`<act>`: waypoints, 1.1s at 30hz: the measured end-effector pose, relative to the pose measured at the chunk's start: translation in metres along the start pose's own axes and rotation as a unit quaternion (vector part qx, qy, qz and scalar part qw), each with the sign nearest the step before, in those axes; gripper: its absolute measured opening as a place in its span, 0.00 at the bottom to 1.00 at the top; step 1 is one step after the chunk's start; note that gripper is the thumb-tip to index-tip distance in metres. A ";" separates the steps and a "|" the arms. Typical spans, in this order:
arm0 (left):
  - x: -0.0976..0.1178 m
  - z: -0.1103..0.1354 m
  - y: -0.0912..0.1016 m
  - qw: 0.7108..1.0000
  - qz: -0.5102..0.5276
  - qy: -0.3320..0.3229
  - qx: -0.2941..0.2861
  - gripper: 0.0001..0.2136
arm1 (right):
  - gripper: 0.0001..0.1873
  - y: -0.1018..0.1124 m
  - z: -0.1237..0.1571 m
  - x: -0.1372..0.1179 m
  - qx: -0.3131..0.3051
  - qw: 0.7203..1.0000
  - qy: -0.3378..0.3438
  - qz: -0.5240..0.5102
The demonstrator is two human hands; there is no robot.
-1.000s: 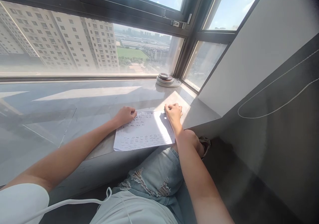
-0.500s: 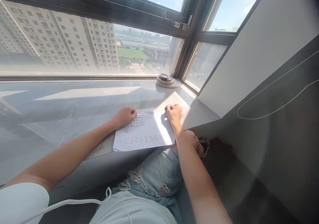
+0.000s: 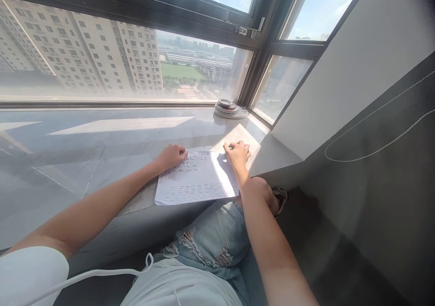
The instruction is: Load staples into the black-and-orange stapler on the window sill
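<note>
A sheet of white paper (image 3: pixel 200 183) lies on the window sill near its front edge. Handwritten lines cover its upper left part and rows of short dashes run along the bottom. At its upper left edge rests my left hand (image 3: pixel 172 156), its fingers curled in; whatever is inside them, if anything, is hidden. My right hand (image 3: pixel 238 154) is over the paper's upper right corner, thumb and fingers bent but apart, with nothing visible between them. Its shadow falls on the sheet.
Round, flat discs (image 3: pixel 227 109) are stacked in the sill's back corner beside the window frame (image 3: pixel 260 63). Sunlight crosses the pale sill (image 3: pixel 112 138). On the right a beaded cord (image 3: pixel 360 158) hangs in a loop. My bent knee (image 3: pixel 260 188) is below the sill edge.
My right hand's fingers have spread, and the small dark spot at its fingertips no longer shows. My left hand stays in place on the paper. The view has shifted slightly.
</note>
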State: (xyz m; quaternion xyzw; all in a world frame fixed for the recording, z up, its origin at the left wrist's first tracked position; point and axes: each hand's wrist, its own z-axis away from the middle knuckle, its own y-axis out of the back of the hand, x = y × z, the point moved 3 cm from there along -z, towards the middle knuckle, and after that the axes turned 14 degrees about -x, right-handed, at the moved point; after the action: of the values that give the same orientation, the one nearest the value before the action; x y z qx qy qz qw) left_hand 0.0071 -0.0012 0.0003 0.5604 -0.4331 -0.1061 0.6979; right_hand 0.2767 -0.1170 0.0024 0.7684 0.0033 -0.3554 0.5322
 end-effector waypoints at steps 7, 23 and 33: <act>0.002 0.000 0.000 1.000 -0.004 -0.003 -0.001 0.16 | 0.23 -0.001 0.000 0.000 -0.002 1.000 0.002 0.022; 0.004 0.001 0.002 1.000 -0.006 -0.017 0.005 0.17 | 0.21 -0.007 0.003 -0.003 0.004 0.996 0.016 0.089; 0.004 0.001 0.002 1.000 -0.015 -0.004 -0.001 0.16 | 0.20 -0.008 0.007 -0.008 0.009 0.988 0.036 0.148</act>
State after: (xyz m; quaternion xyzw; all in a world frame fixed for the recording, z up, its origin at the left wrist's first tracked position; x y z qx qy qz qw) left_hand 0.0079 -0.0042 0.0045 0.5659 -0.4276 -0.1192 0.6948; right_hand 0.2641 -0.1164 -0.0007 0.7777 -0.0947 -0.2449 0.5712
